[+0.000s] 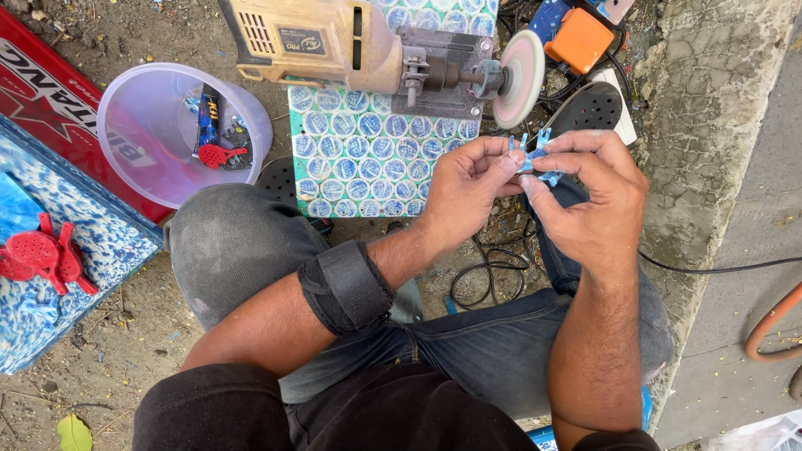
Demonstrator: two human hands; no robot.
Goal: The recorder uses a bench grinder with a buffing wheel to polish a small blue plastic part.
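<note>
While I'm sitting on bare dirt ground (125, 351), a concrete kerb (710, 125) is running alongside.
My left hand (464, 188) and right hand (597, 200) are pinching a small blue plastic piece (533, 157) beside the buffing wheel (520, 77).

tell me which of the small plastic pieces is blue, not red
The small piece pinched between the left hand and right hand. The ones in the tub and on the board are red.

Outdoor roadside workshop: dirt ground (134, 367), mounted buffing motor (334, 42), concrete curb (710, 125).
</note>
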